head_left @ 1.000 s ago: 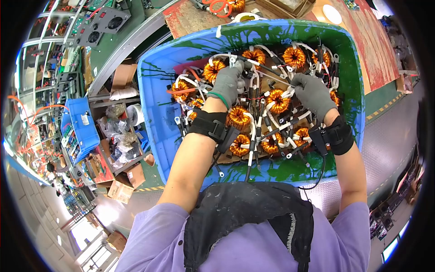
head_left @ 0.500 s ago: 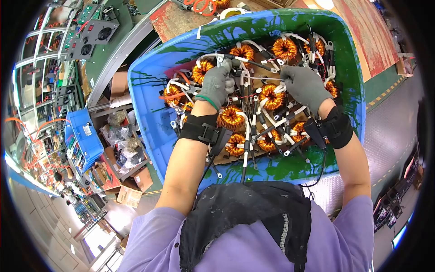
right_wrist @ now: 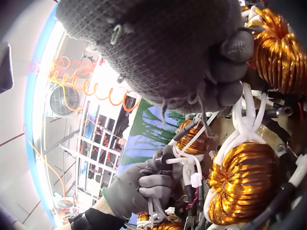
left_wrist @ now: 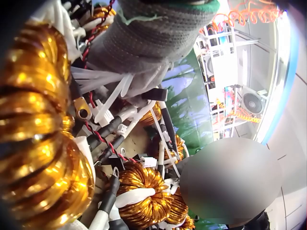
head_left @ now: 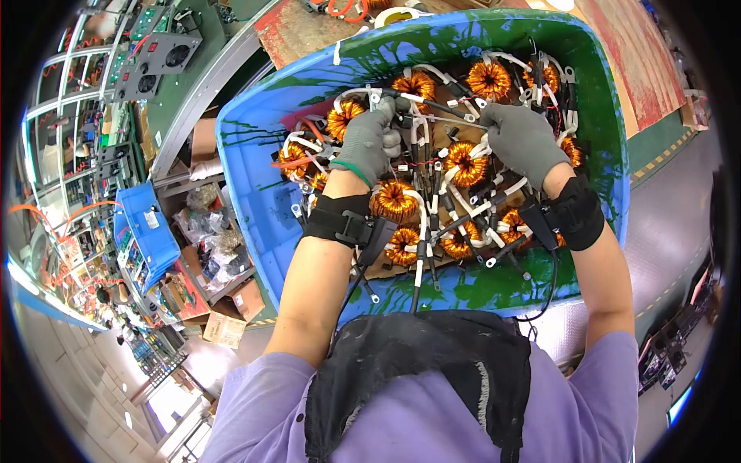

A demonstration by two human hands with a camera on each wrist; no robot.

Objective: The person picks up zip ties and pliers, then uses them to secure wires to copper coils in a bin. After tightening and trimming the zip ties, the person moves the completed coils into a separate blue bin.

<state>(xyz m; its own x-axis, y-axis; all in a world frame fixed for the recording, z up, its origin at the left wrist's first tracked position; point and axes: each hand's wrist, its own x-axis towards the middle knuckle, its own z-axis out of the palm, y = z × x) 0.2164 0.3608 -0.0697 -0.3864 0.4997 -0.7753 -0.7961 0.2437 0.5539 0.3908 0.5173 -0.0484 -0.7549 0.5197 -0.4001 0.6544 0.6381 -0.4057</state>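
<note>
In the head view my gloved left hand (head_left: 367,143) is at the far left part of the tub, fingers curled by a black-sleeved cable (right_wrist: 165,159). Several white cable ties (left_wrist: 112,100) stick out from under its fingers in the left wrist view. One thin white cable tie (head_left: 451,120) stretches from beside the left hand to my gloved right hand (head_left: 525,139), which pinches its end; the fingertips are partly hidden. Copper-wound ring coils (head_left: 467,164) with white and black leads lie under and around both hands. Another coil (right_wrist: 244,184) is below the right hand.
A blue tub (head_left: 255,193) with green stains holds the coils. Beyond it is a worn wooden bench top (head_left: 297,35). To the left stand a blue bin (head_left: 147,231) and a shelf box with plastic bags (head_left: 216,239). A black cable (head_left: 554,285) hangs from my right wrist strap.
The head view has shifted, so the tub appears further left and higher. My right hand has moved slightly toward the tub's far side, still holding the cable tie; the left hand keeps its grip.
</note>
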